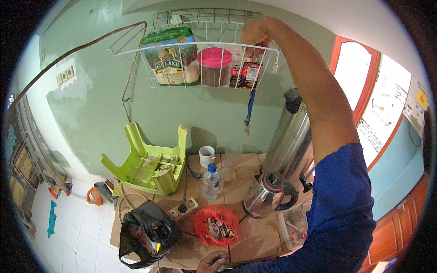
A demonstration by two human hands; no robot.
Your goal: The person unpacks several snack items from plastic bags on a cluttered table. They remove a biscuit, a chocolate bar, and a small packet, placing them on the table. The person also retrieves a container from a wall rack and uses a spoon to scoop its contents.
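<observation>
My right hand (256, 37) reaches over the rim of a white wire basket (124, 52) on the wall. Its curled fingers grip the top of red and black sachets (245, 75), partly hidden by the wires. Beside them stand a clear tub with a pink lid (214, 57) and a green Gulaku sugar bag (169, 58). Low in the view, my left hand (213, 262) is partly cut off at the frame's edge, its fingers bent; what it holds cannot be seen. Just above it sits a red plastic bag (198, 227) with packets inside.
A steel electric kettle (263, 198), a water bottle (211, 182), a white mug (207, 156) and a black plastic bag (136, 221) stand on the table (201, 252). An upturned green stool (150, 174) is behind a power strip (182, 208). A metal cylinder (288, 136) rises at right.
</observation>
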